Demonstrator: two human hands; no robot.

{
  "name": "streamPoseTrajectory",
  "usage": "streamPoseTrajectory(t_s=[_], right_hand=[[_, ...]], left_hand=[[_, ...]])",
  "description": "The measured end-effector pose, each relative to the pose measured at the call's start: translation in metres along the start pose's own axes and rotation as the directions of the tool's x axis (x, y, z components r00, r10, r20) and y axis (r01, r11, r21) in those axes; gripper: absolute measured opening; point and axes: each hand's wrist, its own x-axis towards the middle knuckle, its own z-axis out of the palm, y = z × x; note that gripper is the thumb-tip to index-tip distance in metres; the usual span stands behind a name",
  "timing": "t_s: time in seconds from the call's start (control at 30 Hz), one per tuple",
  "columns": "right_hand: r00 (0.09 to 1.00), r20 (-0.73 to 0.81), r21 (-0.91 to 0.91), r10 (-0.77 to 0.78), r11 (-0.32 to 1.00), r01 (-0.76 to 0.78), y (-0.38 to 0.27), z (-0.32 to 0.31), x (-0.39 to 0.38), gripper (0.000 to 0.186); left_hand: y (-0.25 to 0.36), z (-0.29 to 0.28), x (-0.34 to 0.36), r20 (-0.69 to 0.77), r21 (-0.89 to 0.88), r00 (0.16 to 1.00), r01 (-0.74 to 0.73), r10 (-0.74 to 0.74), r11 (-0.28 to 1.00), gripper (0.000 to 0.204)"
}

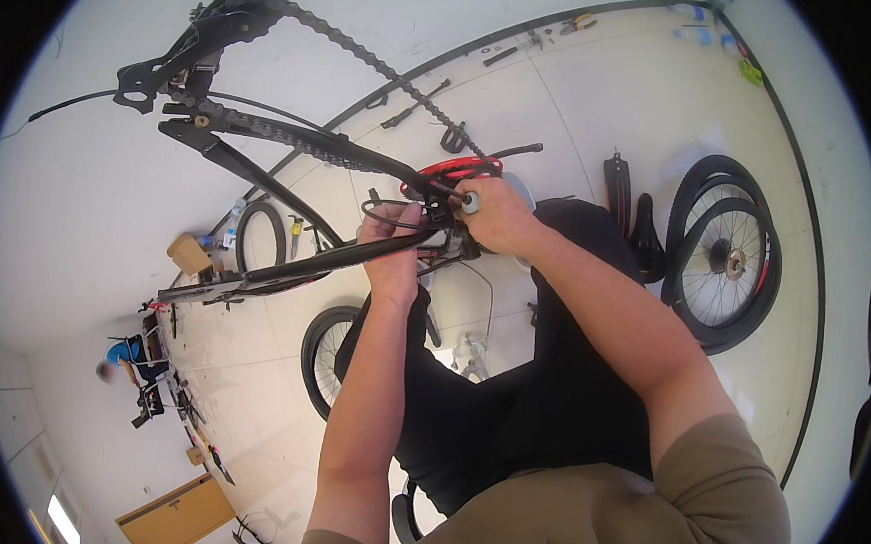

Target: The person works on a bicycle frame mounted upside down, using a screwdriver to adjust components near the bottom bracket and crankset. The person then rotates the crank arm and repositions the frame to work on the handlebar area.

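A black bicycle frame (pixel 272 190) extends from the upper left toward my hands, its two rear arms spread apart. My right hand (pixel 497 216) is closed around a thin tool with a rounded grey end (pixel 471 203), its dark shaft pointing into the frame joint beside the red chainring (pixel 451 169). Facing it, my left hand (pixel 390 238) pinches at the joint, where a looped black cable (pixel 368 206) passes the fingers. What the fingertips grip is partly hidden. A chain (pixel 353 51) runs from the chainring to the rear derailleur (pixel 206 48).
Wheels with tyres (pixel 727 253) lie at the right beside a black saddle (pixel 646 239). Another wheel (pixel 324 360) is by my left leg. Hand tools (pixel 511 51) line the far floor edge. A cardboard box (pixel 190 256) and a seated person (pixel 135 360) are at the left.
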Motion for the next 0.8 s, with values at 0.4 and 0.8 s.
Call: streamPoseTrajectory(t_s=[0.4, 0.8], right_hand=[[0.997, 0.004, 0.112, 0.079, 0.991, -0.079, 0.006, 0.007, 0.001, 0.028], [0.998, -0.009, 0.166, 0.068, 0.984, -0.066, 0.008, 0.009, 0.001, 0.028]], left_hand=[[-0.004, 0.005, -0.002, -0.071, -0.142, 0.991, -0.120, 0.111, 0.983, 0.013], [0.000, 0.007, -0.005, -0.124, -0.198, 0.948, -0.313, 0.293, 0.929, 0.023]])
